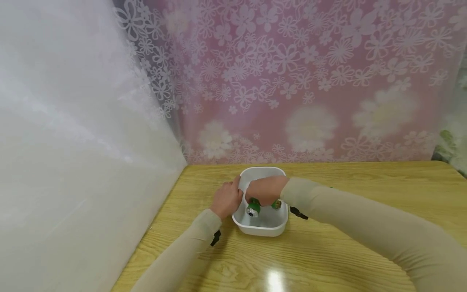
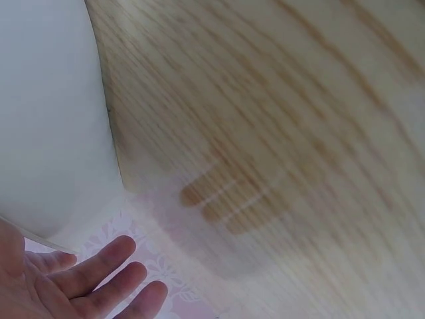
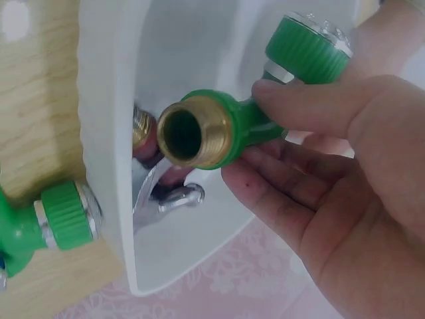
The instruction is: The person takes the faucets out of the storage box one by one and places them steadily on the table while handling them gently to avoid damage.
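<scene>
A white plastic tub (image 1: 260,232) with rounded corners stands on the wooden table. Its left rim is held by my left hand (image 1: 227,198), thumb side over the edge; in the left wrist view several fingers (image 2: 106,276) stick out loosely beside the rim. My right hand (image 1: 265,190) reaches over the tub and pinches a green valve (image 3: 249,119) between thumb and fingers. The valve has a ribbed green knob (image 3: 305,50) and a brass threaded opening (image 3: 196,133). Inside the tub lie a red fitting with brass thread (image 3: 143,133) and a chrome lever (image 3: 182,197).
Outside the tub, another green valve (image 3: 63,216) lies on the table (image 1: 233,263), close to the wall of the tub. A white sheet (image 1: 73,154) borders the table on the left, and a pink flowered curtain (image 1: 292,81) hangs behind it.
</scene>
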The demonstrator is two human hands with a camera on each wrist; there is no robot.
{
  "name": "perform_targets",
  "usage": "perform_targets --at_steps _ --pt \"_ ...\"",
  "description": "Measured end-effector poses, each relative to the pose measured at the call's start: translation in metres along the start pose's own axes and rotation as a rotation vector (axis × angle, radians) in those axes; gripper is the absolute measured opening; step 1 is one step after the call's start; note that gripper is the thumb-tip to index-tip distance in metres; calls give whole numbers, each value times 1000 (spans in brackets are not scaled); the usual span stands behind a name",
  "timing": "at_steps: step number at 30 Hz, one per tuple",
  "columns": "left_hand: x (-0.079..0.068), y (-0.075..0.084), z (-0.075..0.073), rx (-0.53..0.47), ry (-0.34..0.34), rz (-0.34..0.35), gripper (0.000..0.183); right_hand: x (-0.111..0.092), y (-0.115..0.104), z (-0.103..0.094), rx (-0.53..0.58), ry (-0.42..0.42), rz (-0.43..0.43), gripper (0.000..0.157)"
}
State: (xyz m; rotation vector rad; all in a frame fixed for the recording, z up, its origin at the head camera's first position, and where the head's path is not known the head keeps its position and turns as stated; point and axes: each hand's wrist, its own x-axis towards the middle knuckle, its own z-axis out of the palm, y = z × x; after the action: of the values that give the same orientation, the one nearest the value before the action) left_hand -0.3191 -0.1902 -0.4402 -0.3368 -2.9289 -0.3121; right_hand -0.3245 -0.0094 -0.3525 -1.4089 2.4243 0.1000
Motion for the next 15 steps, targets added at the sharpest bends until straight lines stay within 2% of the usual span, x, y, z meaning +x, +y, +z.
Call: perform_targets --at_steps 7,15 --pt "1 0 2 6 -10 -23 52 -14 5 -8 20 -2 33 32" --pt "1 3 4 -2 11 -45 51 -37 17 -8 9 7 77 35"
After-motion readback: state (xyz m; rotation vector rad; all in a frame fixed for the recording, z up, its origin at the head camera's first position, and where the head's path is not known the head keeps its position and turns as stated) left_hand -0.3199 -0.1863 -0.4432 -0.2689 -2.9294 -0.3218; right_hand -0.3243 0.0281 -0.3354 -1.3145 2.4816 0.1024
